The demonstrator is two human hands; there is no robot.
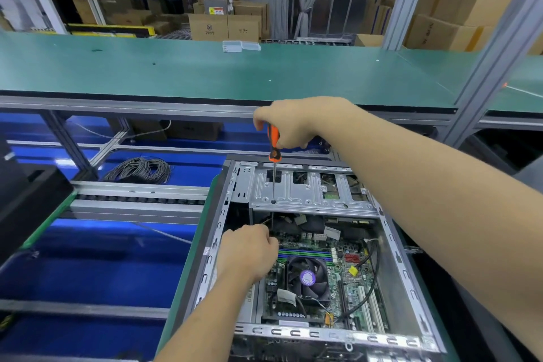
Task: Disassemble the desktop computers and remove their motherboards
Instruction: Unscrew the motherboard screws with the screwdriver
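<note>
Head view: nearest you, your left hand (249, 253) rests curled inside the open sheet-metal computer case (396, 261), its fingers on something hidden at the green motherboard (343, 276) edge, beside the round black fan (307, 278). Farther off, your right hand (293, 123) grips the orange-handled screwdriver (273, 153), whose slim steel shaft stands upright with its tip down on the perforated drive cage (308, 194).

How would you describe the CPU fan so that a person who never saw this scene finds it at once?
Look into the open computer case at the bottom right. On the green motherboard inside, below the left hand, sits the fan. It is the only black, square, bladed part, with a round purple label at its centre.
</note>
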